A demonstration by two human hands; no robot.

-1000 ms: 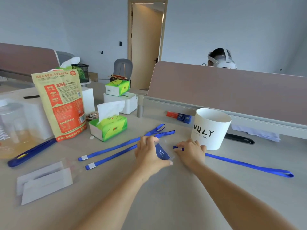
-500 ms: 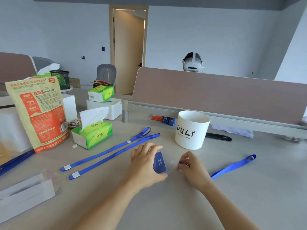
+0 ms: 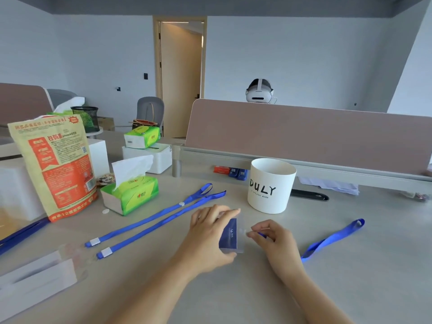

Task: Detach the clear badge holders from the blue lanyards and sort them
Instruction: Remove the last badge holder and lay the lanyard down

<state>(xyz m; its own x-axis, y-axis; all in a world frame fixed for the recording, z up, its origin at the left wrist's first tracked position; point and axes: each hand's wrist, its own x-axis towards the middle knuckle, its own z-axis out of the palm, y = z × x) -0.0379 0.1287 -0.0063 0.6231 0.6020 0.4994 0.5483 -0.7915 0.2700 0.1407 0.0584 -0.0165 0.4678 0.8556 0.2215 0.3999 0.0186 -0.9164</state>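
My left hand grips a clear badge holder with a dark blue card inside, held upright just above the table. My right hand pinches the clip end of a blue lanyard right at the holder's edge; that strap trails off to the right across the table. Whether clip and holder are joined is hidden by my fingers. Two more blue lanyards lie side by side to the left, their white-tipped ends pointing toward me. Clear holders with white cards lie at the near left.
A white DULY cup stands just behind my hands. A green tissue box and an orange snack bag stand at the left. A brown desk divider runs along the back, with a black pen beneath it.
The right lanyard's strap has been drawn in toward my hands, so its loop lies nearer. My left hand has tilted the holder up on edge. The view has shifted right.
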